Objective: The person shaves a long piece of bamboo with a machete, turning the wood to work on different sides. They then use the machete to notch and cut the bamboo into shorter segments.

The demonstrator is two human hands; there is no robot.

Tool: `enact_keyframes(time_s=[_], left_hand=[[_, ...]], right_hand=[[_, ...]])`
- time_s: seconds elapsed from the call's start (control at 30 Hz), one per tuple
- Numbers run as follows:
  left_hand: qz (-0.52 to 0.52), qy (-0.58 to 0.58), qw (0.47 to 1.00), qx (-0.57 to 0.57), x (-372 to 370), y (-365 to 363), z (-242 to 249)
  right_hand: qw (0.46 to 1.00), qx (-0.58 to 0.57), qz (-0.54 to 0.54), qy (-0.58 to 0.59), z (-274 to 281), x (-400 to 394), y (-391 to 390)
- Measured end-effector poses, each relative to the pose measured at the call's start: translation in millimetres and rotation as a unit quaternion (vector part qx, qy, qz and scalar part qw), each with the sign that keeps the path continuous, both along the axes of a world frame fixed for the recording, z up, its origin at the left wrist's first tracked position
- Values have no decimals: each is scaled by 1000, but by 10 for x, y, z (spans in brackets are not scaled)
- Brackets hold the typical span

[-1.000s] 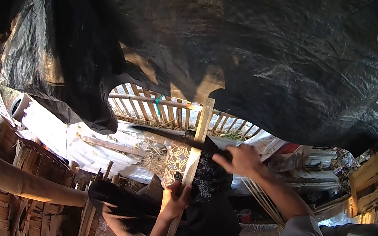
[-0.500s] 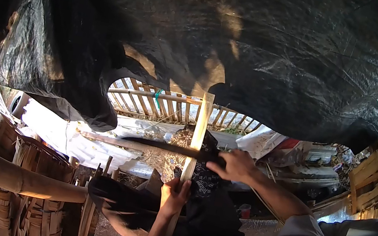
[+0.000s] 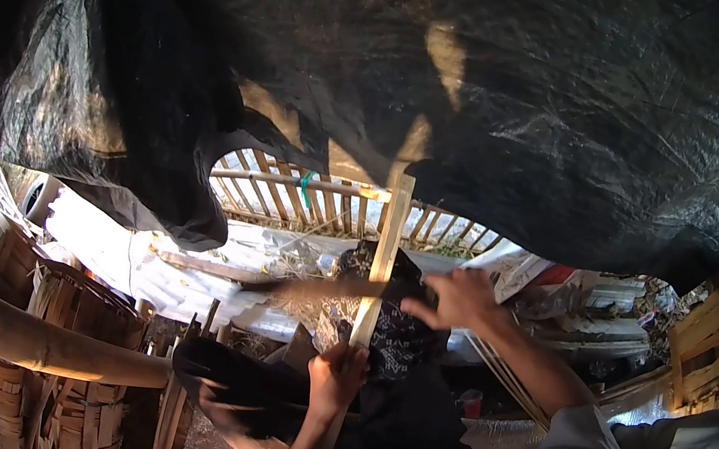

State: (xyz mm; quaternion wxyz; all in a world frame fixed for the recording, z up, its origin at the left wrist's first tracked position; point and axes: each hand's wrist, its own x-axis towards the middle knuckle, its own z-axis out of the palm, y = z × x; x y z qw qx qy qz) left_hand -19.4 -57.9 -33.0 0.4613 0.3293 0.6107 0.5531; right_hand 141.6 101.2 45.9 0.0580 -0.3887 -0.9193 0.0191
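Observation:
A pale bamboo strip (image 3: 385, 258) stands upright in the middle of the view, its lower part passing down by my body. My left hand (image 3: 336, 376) is closed round it low down. My right hand (image 3: 461, 300) grips the handle of a long knife (image 3: 319, 289), whose dark blade points left and crosses the strip above my left hand. The blade is smeared by motion. Behind the strip is a dark patterned cloth (image 3: 402, 338).
Black plastic sheeting (image 3: 546, 94) hangs overhead. A thick bamboo pole (image 3: 31, 340) and woven baskets (image 3: 71, 414) are at lower left. Beyond stands a slatted bamboo fence (image 3: 288, 193). A red cup (image 3: 470, 403) sits right of my legs, and a wooden crate (image 3: 709, 344) at far right.
The knife blade has tilted, its tip now lower. My right hand has shifted slightly right and up. The strip and my left hand have moved slightly to the right.

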Motion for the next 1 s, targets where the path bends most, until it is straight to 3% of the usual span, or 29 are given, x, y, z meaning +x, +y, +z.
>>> enact_keyframes(time_s=[0.07,0.13,0.2,0.23,0.33,0.47,0.53,0.57,0.6,0.7,0.8,0.9,1.0], left_hand=[[2,31,999,17,-1,-19,28],[2,38,999,1,3,-2,55],[6,-25,1000,10,-18,7,-42],[6,-25,1000,12,-25,18,-59],[-9,-9,999,40,-11,17,-118],[1,43,998,35,11,-27,-31],[3,22,1000,20,6,-1,11],[-11,13,1000,14,-15,4,-23],[-10,15,1000,18,-40,-6,-40],[-99,-81,991,-36,-143,-25,-81],[-175,-181,966,-60,-231,-36,-110],[-218,-281,934,-37,-251,-129,-170],[-168,-185,968,-24,-159,-171,-229]], right_hand=[[984,-54,-143,95,-12,-52,235],[972,-107,-137,161,6,-31,371],[990,-56,-52,115,46,-12,242],[993,-108,-44,19,157,2,111],[993,-13,71,-96,20,38,35],[993,-24,-64,95,-20,-28,364],[977,-85,-128,148,38,-80,477],[976,-91,-114,163,54,-73,460],[979,-127,-105,116,9,-39,459],[999,-20,-7,28,-4,-28,159],[996,-1,43,-78,40,-54,-32],[998,-44,30,-39,-19,-108,-115],[998,-54,17,-1,-56,-123,-186]])
